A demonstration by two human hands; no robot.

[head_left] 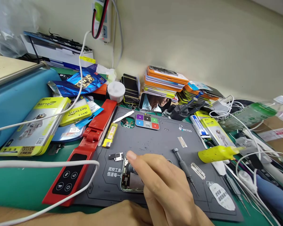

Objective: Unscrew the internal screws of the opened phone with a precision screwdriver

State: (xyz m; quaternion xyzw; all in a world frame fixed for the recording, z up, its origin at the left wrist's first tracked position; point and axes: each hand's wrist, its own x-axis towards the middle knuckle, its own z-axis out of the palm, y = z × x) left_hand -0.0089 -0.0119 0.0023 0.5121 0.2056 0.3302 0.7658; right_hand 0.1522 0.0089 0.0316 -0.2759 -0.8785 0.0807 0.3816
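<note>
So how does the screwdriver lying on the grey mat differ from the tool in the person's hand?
The loose screwdriver lies flat on the grey mat, untouched and fully visible; the held tool is gripped by the right hand, mostly hidden, its tip over the opened phone. The loose one sits apart from the phone. Both look dark and slim.

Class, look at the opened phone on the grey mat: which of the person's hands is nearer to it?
Right. The right hand lies over the opened phone, its fingers gripping a dark tool on it. The left hand sits at the frame's bottom edge, just below the phone, apparently not touching it.
</note>
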